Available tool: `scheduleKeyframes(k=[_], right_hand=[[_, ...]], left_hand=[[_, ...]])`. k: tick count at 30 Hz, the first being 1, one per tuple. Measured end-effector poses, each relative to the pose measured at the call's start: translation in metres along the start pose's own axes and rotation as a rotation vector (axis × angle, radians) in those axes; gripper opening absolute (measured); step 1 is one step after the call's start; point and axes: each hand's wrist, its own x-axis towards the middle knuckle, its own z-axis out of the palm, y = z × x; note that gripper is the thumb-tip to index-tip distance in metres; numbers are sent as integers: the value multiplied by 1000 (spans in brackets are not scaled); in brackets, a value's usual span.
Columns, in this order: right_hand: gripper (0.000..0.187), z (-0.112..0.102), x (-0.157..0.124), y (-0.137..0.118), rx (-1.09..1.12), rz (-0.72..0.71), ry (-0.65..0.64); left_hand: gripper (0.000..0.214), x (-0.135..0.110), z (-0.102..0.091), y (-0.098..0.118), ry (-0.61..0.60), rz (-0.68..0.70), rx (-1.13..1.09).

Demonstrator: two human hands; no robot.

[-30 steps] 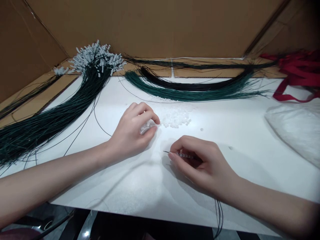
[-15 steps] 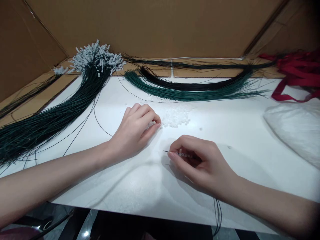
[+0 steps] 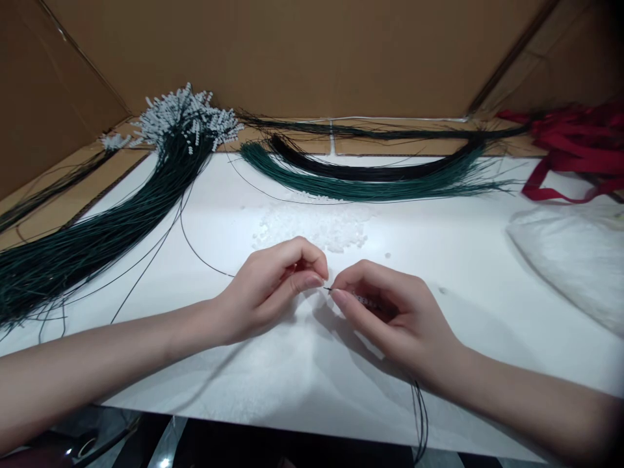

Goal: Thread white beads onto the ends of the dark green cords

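My right hand (image 3: 394, 312) pinches thin dark wires near one end, and a row of small white beads (image 3: 363, 299) shows on them inside the curled fingers. The long tails of the wires (image 3: 420, 416) hang past the table's front edge. My left hand (image 3: 283, 286) is closed in a pinch right at the wire tip (image 3: 327, 288); whatever sits between thumb and forefinger is too small to make out. Behind the hands, a loose spread of small white beads (image 3: 316, 227) lies on the white table (image 3: 468, 260).
At left lies a thick bundle of green wires (image 3: 141, 195) with white-beaded ends (image 3: 182, 117). Green wires (image 3: 370, 190) and black wires (image 3: 365, 171) curve along the back by a cardboard wall (image 3: 292, 58). Red ribbon (image 3: 575, 149) and a clear plastic bag (image 3: 575, 253) are at right.
My left hand has left the bead pile and come toward me and slightly right, to the wire tip. My right hand stays nearly in place, still pinching the wires.
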Motion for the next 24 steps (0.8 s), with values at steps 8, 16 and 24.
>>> scheduleKeyframes(k=[8,16,24], right_hand=[[12,0,1,0,12,17,1],[12,0,0,-1,5,20,11],[12,0,0,-2,8,10,25]], left_hand=[[13,3,-3,-3,-81,-83,-167],[16,4,-4,-3,-125,-127,-244],[15,3,-5,-3,-141,-152,-274]])
